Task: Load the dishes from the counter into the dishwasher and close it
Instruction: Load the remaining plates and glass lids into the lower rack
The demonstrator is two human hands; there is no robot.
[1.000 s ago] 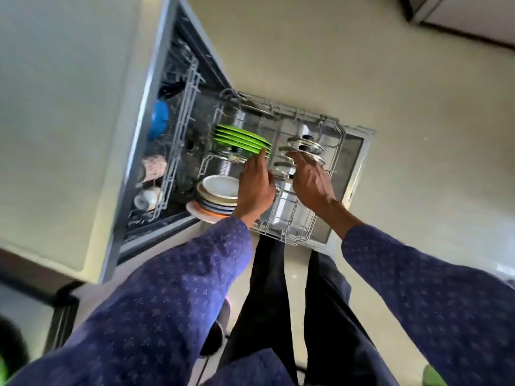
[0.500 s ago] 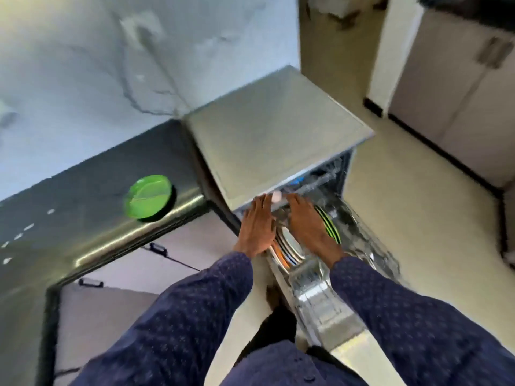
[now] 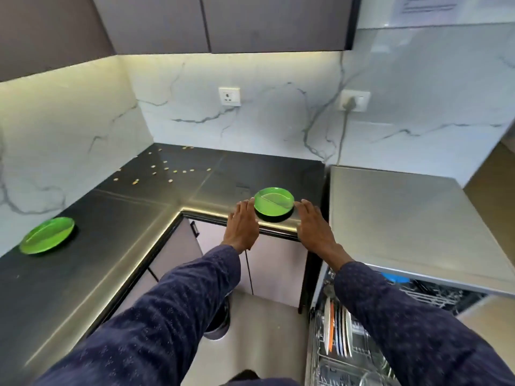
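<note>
Two green plates on the bench: one [image 3: 274,201] between the fingers of both hands, one [image 3: 46,239] well left of them. Two wall sockets [image 3: 229,96] beyond. Several racked plates [image 3: 337,321] below right, number unclear.

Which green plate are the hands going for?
The green plate at the counter edge beside the dishwasher, flanked by the left hand and right hand. The other green plate sits far left, out of reach.
</note>
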